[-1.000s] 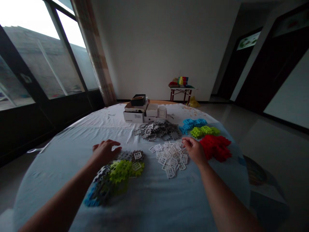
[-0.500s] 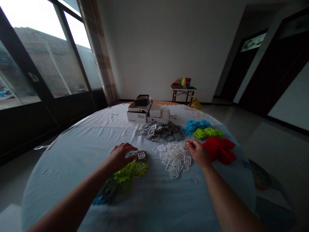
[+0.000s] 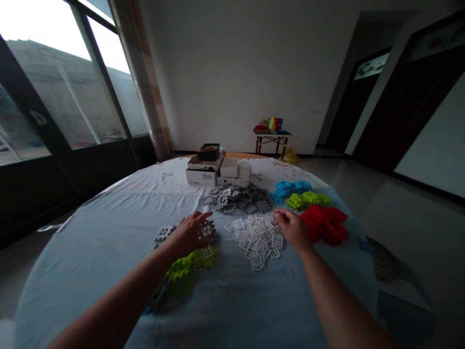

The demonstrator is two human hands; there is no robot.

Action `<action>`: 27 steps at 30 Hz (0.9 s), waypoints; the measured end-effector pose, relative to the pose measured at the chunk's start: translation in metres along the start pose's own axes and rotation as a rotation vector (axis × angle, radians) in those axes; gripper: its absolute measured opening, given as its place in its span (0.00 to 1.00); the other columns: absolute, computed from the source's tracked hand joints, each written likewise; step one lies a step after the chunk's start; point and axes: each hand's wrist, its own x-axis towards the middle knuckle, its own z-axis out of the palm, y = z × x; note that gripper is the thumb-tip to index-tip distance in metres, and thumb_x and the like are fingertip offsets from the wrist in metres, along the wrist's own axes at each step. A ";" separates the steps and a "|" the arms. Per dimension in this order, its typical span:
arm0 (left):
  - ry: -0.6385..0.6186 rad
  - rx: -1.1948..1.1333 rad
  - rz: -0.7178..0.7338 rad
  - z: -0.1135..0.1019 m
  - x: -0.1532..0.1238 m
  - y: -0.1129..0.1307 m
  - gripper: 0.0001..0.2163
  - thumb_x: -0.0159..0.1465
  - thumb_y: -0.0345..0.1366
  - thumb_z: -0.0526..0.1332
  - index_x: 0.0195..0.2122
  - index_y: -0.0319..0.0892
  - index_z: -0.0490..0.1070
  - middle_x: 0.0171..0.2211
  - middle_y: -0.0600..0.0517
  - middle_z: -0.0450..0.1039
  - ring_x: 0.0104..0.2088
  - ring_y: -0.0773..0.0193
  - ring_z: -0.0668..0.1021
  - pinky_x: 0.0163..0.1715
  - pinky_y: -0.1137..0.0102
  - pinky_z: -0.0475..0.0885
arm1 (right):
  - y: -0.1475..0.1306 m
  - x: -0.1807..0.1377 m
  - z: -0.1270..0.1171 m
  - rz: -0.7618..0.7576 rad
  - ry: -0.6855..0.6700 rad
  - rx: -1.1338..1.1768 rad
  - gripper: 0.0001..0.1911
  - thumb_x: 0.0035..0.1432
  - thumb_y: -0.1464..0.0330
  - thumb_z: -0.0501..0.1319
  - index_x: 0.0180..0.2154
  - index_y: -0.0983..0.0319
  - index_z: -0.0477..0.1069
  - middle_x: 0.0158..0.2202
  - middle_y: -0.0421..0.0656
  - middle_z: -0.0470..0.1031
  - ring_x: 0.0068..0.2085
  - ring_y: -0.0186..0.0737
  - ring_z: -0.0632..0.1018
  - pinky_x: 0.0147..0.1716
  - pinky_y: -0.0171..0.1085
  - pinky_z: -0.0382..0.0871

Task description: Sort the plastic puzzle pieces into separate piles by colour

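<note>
My left hand point(image 3: 191, 233) reaches over a built group of interlocking plastic pieces, its thumb and fingers apart around a grey toothed piece point(image 3: 208, 230) with a white window insert in it. Lime-green pieces point(image 3: 183, 267) in the same group lie under my wrist, with another white insert point(image 3: 206, 252) on them; darker parts are half hidden by my forearm. My right hand point(image 3: 293, 228) is closed in a pinch at the right edge of a loose pile of white window inserts point(image 3: 258, 240). Whatever is between those fingertips is too small to make out.
A heap of grey toothed pieces point(image 3: 240, 198) lies behind the white pile. Blue point(image 3: 290, 190), lime-green point(image 3: 308, 199) and red pieces point(image 3: 324, 225) are heaped to the right. Open boxes point(image 3: 202, 177) stand farther back on the cloth-covered round table point(image 3: 109, 232).
My left hand has shifted right, closer around the grey piece with the window insert. My right hand keeps its pinch beside the white pile. The view has turned slightly right.
</note>
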 end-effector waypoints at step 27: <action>0.256 -0.536 -0.283 0.013 0.047 -0.032 0.27 0.43 0.47 0.66 0.43 0.39 0.67 0.31 0.50 0.69 0.28 0.64 0.73 0.28 0.67 0.70 | 0.003 0.002 0.003 -0.035 0.016 -0.009 0.13 0.52 0.62 0.54 0.36 0.62 0.72 0.29 0.45 0.77 0.30 0.40 0.77 0.30 0.37 0.71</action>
